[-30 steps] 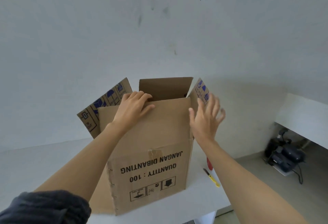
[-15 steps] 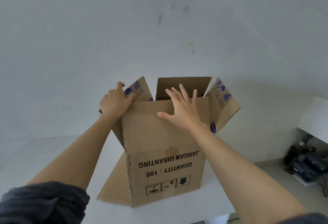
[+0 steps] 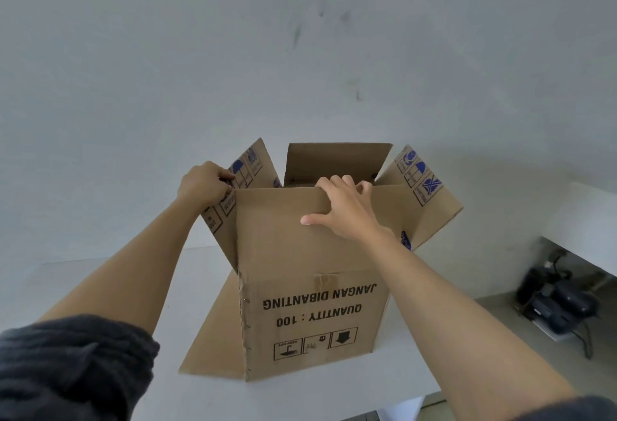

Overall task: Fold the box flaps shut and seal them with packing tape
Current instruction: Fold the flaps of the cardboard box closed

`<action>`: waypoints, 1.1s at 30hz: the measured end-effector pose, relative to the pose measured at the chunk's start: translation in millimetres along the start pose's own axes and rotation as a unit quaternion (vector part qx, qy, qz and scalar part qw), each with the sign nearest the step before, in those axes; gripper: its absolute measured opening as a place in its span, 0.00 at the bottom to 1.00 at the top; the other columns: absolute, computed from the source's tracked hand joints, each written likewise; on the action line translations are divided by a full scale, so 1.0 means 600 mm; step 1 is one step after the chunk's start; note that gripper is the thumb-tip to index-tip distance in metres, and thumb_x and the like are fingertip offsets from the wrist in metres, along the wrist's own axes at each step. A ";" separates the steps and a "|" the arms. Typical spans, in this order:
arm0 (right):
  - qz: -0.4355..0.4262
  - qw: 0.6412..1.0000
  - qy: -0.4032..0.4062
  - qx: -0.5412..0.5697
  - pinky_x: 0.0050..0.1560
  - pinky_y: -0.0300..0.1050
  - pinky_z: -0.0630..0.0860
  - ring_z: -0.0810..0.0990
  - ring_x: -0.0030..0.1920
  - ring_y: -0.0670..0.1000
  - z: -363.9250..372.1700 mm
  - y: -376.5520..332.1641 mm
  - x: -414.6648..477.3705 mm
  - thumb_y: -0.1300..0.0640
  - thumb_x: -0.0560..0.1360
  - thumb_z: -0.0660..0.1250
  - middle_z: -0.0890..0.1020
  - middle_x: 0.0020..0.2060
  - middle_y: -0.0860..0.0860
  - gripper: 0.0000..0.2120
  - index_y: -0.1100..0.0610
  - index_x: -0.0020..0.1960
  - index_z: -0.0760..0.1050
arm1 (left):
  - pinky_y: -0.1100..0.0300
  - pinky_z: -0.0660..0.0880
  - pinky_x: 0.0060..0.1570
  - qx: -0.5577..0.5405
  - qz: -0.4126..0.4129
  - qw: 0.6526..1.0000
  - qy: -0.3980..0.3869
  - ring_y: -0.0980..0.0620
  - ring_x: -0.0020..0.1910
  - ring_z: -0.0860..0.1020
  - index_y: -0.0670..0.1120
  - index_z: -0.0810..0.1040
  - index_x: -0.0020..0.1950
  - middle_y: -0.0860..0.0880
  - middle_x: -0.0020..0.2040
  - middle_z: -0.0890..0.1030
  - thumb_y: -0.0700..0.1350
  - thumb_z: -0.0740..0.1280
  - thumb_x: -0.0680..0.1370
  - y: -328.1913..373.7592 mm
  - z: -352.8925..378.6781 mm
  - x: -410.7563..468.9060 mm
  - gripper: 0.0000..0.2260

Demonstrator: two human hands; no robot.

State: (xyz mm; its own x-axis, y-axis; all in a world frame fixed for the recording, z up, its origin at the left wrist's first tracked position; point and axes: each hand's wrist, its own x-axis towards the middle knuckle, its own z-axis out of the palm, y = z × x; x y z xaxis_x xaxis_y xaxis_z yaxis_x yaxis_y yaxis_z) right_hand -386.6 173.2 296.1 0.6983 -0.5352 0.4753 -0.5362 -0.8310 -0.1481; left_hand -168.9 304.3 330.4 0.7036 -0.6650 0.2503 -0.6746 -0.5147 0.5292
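Observation:
A brown cardboard box (image 3: 310,317) with upside-down black print stands on the white table (image 3: 100,290), all top flaps up. My left hand (image 3: 205,183) pinches the edge of the left flap (image 3: 245,167), which bears blue symbols. My right hand (image 3: 344,208) has its fingers hooked over the top edge of the near flap (image 3: 277,220), thumb pressed on its outer face. The far flap (image 3: 337,162) stands upright and the right flap (image 3: 424,193) leans outward. A bottom flap (image 3: 217,337) splays out on the table at the box's left. No tape is in view.
A plain grey wall rises behind the table. The table's right edge (image 3: 430,390) lies close to the box. Dark equipment with cables (image 3: 557,300) sits on the floor at right under a white ledge (image 3: 587,220).
My left hand moved from the near flap to the left flap and raised it from its spread position. My right hand came onto the near flap and now curls over its top edge.

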 end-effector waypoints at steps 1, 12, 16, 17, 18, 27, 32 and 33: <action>0.005 1.000 0.000 -0.003 0.65 0.56 0.56 0.66 0.61 0.51 0.002 0.000 -0.002 0.33 0.69 0.67 0.73 0.55 0.47 0.29 0.49 0.62 0.68 | 0.55 0.72 0.40 -0.008 -0.006 1.000 0.012 0.46 0.46 0.76 0.50 0.78 0.63 0.44 0.57 0.80 0.39 0.63 0.77 -0.006 0.000 -0.003 0.16; 0.020 0.999 0.028 0.001 0.70 0.57 0.51 0.66 0.63 0.52 0.010 0.004 -0.028 0.35 0.69 0.67 0.73 0.59 0.48 0.29 0.50 0.62 0.68 | 0.55 0.69 0.37 0.139 0.021 0.989 0.055 0.42 0.48 0.77 0.47 0.76 0.63 0.42 0.54 0.79 0.38 0.57 0.77 0.016 0.018 -0.031 0.17; 0.020 0.999 0.047 -0.016 0.71 0.59 0.47 0.65 0.63 0.54 -0.007 0.010 -0.019 0.35 0.69 0.67 0.73 0.58 0.50 0.29 0.51 0.62 0.67 | 0.50 0.63 0.55 0.208 0.206 0.936 0.195 0.44 0.57 0.74 0.45 0.78 0.59 0.45 0.58 0.79 0.35 0.58 0.75 0.061 0.039 -0.047 0.16; 0.022 0.998 0.049 -0.016 0.72 0.59 0.46 0.65 0.63 0.54 -0.006 0.014 -0.020 0.35 0.69 0.67 0.73 0.58 0.50 0.30 0.51 0.63 0.67 | 0.50 0.62 0.58 0.149 0.278 0.921 0.231 0.43 0.59 0.74 0.44 0.78 0.59 0.44 0.59 0.79 0.33 0.58 0.74 0.068 0.048 -0.057 0.18; 0.022 0.998 0.054 -0.014 0.73 0.59 0.46 0.66 0.63 0.54 -0.003 0.018 -0.022 0.34 0.68 0.67 0.73 0.57 0.49 0.30 0.51 0.63 0.67 | 0.50 0.63 0.58 0.092 0.340 0.901 0.254 0.44 0.59 0.74 0.42 0.78 0.59 0.44 0.58 0.79 0.33 0.57 0.72 0.074 0.058 -0.068 0.19; 0.004 0.993 0.112 -0.042 0.73 0.62 0.40 0.67 0.64 0.53 -0.001 0.053 -0.046 0.28 0.64 0.66 0.74 0.58 0.48 0.36 0.52 0.61 0.69 | 0.52 0.56 0.62 0.167 0.362 0.897 0.192 0.50 0.60 0.67 0.43 0.69 0.70 0.45 0.59 0.77 0.62 0.59 0.76 0.059 0.156 -0.098 0.30; 0.030 0.978 0.171 -0.114 0.71 0.70 0.43 0.65 0.67 0.53 -0.015 0.114 -0.081 0.26 0.63 0.62 0.71 0.66 0.51 0.42 0.53 0.66 0.67 | 0.52 0.57 0.63 0.159 0.362 0.897 0.199 0.49 0.57 0.67 0.43 0.70 0.69 0.44 0.56 0.76 0.64 0.57 0.76 0.065 0.160 -0.093 0.31; 0.040 0.977 0.174 -0.114 0.71 0.69 0.44 0.64 0.68 0.53 -0.012 0.125 -0.089 0.26 0.63 0.62 0.70 0.67 0.52 0.43 0.54 0.67 0.67 | 0.51 0.56 0.65 0.166 0.358 0.898 0.196 0.48 0.58 0.68 0.43 0.69 0.69 0.44 0.57 0.76 0.64 0.56 0.76 0.063 0.164 -0.091 0.31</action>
State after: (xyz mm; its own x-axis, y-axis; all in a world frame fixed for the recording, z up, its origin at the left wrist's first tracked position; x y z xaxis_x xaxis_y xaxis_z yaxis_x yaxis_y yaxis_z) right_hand -467.5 140.7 265.6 0.4674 -0.4792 0.7429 -0.7016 -0.7123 -0.0181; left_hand -254.6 267.6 256.9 0.0444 -0.6819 0.7301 -0.9690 -0.2073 -0.1347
